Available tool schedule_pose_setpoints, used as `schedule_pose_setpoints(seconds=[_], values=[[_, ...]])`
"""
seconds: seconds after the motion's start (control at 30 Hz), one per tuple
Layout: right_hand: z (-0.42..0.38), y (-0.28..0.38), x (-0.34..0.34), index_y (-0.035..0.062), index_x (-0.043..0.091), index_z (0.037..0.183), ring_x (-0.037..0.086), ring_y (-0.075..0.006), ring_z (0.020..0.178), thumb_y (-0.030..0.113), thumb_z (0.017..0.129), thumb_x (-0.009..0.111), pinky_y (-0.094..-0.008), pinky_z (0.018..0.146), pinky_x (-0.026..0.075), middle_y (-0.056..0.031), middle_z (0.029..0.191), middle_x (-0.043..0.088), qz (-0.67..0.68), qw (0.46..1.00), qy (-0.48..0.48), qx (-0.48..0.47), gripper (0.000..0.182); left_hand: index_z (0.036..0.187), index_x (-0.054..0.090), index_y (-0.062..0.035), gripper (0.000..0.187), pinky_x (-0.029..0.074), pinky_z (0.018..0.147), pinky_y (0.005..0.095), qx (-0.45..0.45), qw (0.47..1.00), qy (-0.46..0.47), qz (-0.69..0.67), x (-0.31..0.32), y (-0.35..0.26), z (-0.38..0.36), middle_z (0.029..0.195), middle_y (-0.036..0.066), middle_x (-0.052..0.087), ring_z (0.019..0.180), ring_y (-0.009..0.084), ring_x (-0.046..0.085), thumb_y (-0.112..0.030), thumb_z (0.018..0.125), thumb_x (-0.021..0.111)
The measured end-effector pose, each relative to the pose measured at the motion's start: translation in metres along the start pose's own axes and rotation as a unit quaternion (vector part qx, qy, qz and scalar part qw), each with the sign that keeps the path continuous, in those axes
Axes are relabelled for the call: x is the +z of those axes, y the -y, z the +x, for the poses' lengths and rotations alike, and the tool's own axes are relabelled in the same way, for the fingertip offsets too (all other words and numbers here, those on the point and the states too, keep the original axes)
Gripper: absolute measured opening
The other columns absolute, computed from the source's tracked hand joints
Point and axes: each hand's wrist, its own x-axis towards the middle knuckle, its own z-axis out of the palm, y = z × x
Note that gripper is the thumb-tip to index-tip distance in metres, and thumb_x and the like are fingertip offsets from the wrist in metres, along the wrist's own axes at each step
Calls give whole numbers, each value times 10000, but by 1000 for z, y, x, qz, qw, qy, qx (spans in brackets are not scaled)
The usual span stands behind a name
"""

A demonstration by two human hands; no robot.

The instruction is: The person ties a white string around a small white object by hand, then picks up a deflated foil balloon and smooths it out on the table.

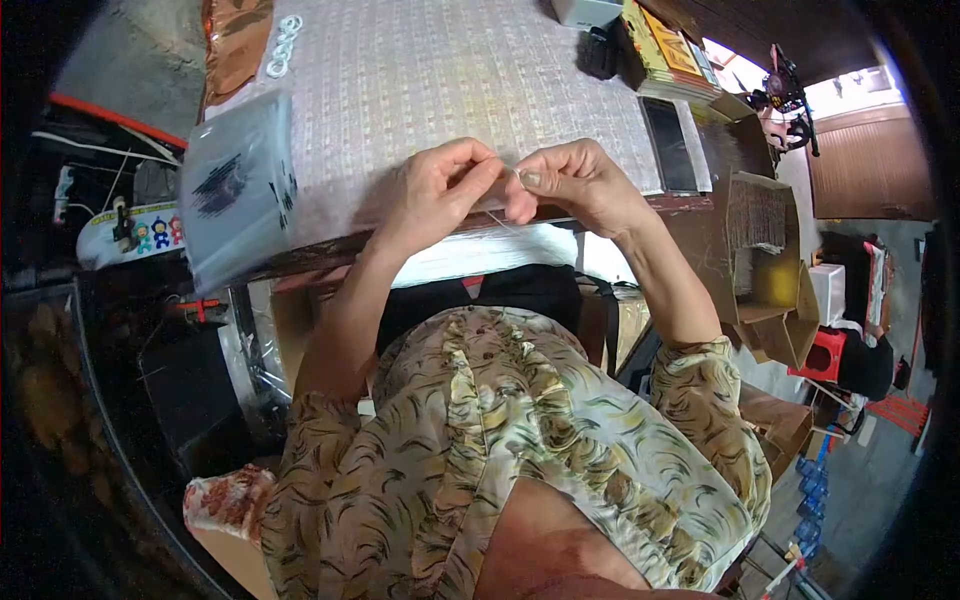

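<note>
My left hand and my right hand meet above the near edge of the cloth-covered table, their fingertips almost touching. Thumb and index finger of each hand are pinched together. Between and just below them shows a thin pale strand, which both hands seem to grip; its ends are hard to follow. Anything smaller at the fingertips is hidden. Left of my left hand lies a stack of clear plastic bags with dark printing, reaching over the table's edge.
Several white rings lie at the far left on the patterned tablecloth. To the right are a dark phone-like slab, a black object and a stack of yellow boxes or books. An open cardboard box stands beyond the table's right side.
</note>
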Motion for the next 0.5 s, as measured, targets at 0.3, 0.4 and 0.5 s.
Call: schedule_pose_setpoints(seconds=[0.3,0.4,0.5], values=[[5,-4,13,-61,689,1081,724,-213,868,139,997,589,-325,807,590,-184,955,738,50,995,-46,-76,238,997,650,17,156,498,708,221,36,996,-26,-78,12,-4,-3,849,-1,653,785,42,585,-99,1023,549],[6,-5,15,-36,683,1097,728,-242,885,142,1006,574,-354,825,587,-193,990,733,69,991,-66,-96,228,1018,649,14,170,517,715,230,32,985,-34,-164,18,-3,-2,842,15,656,787,63,613,-110,1031,532],[13,-5,16,-12,662,1151,692,-258,1037,135,1018,553,-377,951,532,-208,1101,711,57,969,-111,-213,226,1024,647,15,203,535,715,239,-10,978,-34,-208,27,3,-6,823,29,655,768,90,634,-136,1041,512]])
